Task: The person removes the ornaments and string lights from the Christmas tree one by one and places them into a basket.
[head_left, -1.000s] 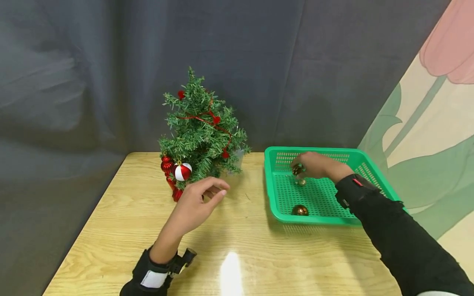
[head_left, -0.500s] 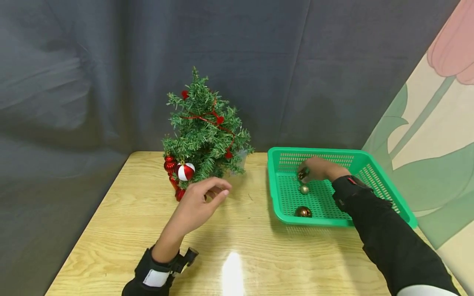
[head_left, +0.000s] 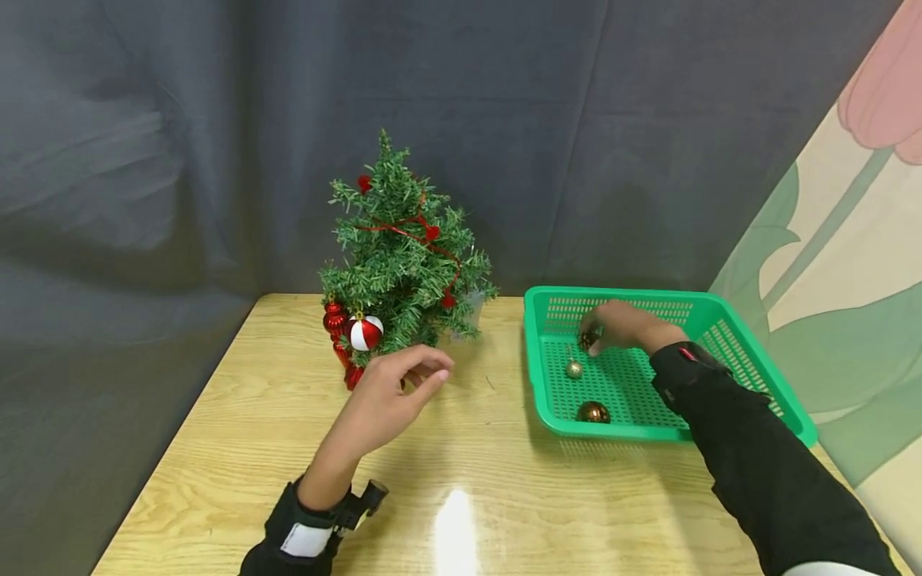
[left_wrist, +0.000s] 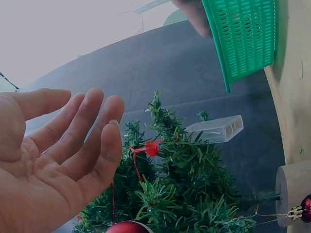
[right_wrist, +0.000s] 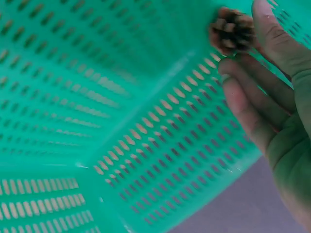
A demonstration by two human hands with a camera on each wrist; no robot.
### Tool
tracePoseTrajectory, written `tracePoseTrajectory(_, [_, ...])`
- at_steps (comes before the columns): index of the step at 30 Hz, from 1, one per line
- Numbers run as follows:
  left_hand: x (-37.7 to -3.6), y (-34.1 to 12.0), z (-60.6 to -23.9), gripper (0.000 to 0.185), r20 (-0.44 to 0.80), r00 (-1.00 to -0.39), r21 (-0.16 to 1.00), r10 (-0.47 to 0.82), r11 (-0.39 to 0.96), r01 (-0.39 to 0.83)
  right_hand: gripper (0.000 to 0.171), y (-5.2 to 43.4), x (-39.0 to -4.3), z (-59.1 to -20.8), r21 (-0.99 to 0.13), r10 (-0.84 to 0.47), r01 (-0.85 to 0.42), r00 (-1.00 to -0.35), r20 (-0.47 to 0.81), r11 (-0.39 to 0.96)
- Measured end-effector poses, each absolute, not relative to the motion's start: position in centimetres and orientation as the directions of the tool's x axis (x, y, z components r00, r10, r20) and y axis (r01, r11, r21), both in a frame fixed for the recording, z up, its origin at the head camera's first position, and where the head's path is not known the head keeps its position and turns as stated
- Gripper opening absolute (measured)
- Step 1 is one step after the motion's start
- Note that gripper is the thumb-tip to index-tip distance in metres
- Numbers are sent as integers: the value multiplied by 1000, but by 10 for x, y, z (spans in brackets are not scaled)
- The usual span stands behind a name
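Note:
My right hand (head_left: 621, 324) reaches into the green basket (head_left: 535, 360) and pinches a small brown pine cone (right_wrist: 232, 30) between thumb and fingers near the basket's back. Close by on the basket floor lies a small gold bauble (head_left: 573, 369) with its hanger pointing up. A larger shiny brown bauble (head_left: 594, 412) sits at the front wall. My left hand (head_left: 389, 400) hovers over the table in front of the small Christmas tree (head_left: 403, 256), fingers relaxed and palm bare in the left wrist view.
A red-and-white ball (head_left: 365, 333) and red ornaments (head_left: 334, 318) hang low on the tree's left. A red garland (head_left: 432, 233) winds round it. A clear plastic box (left_wrist: 218, 129) shows behind the branches. Dark cloth (head_left: 504, 144) hangs behind the wooden table (head_left: 504, 496).
The right hand has shifted slightly within the basket, keeping the pine cone at its fingertips. The gold bauble has moved left, out from under the hand. The left hand has stayed in place.

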State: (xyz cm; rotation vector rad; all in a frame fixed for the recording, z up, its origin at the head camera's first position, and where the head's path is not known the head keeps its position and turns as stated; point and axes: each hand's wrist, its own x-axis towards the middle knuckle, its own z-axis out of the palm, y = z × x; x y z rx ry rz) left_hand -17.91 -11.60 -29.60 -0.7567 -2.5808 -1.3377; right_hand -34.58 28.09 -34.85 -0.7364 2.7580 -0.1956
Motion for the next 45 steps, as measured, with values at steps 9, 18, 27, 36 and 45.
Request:
tracePoseTrajectory(9, [-178, -119, -298, 12, 326, -868, 726, 375, 489, 484, 34, 238, -312, -291, -231, -563, -594, -804, 190, 770])
tracePoseTrajectory(18, [-185, -125, -293, 12, 362, -868, 709, 340, 504, 493, 33, 186, -222, -265, -334, -485, -789, -590, 645, 515])
tracePoseTrajectory(27, [-189, -135, -292, 18, 329, -901, 746, 282, 508, 431, 30, 168, -200, -286, -435, -446, -765, -636, 630, 475])
tracePoseTrajectory(36, [-194, -145, -294, 10, 465, -885, 754, 14, 517, 404, 6, 183, -195, -293, -450, -441, -741, -664, 604, 499])
tracePoseTrajectory(45, [-207, -157, -298, 40, 371, -911, 824, -183, 517, 232, 20, 182, -195, -294, -436, -428, -729, -672, 605, 527])
